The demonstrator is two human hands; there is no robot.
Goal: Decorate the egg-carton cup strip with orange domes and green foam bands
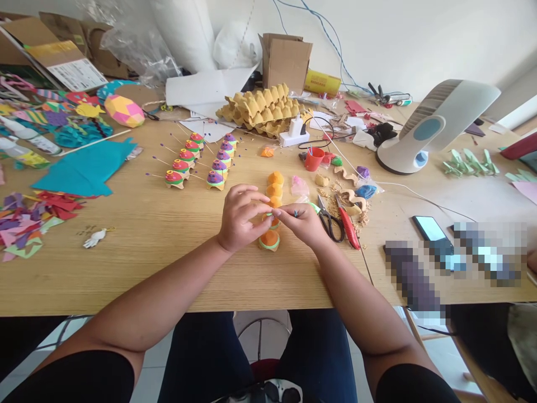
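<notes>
- Left hand [245, 218] and right hand [302, 223]: their fingertips meet above the table. The left thumb and forefinger curve toward each other, other fingers loosely fanned; the right thumb and forefinger are drawn together. Whether either grips anything cannot be told.
- Orange cup strip [274, 191]: on the table beneath the fingertips, running away from the person. Fingers cover its middle cups. No hand visibly steadies it, so a push could skew it; a dropped fingertip could dent the covering, if soft.
- Blue detail [296, 213] at the right fingers: ring or held piece, too small to tell.
- Scissors [330, 223] and red cutter [348, 224]: just beside the right hand; an outward sweep could catch them. The scissors' blades are partly obscured.
- Red-topped row [180, 165] and purple-topped row [218, 165]: farther left; a careless left reach could bend their thin pins.
</notes>
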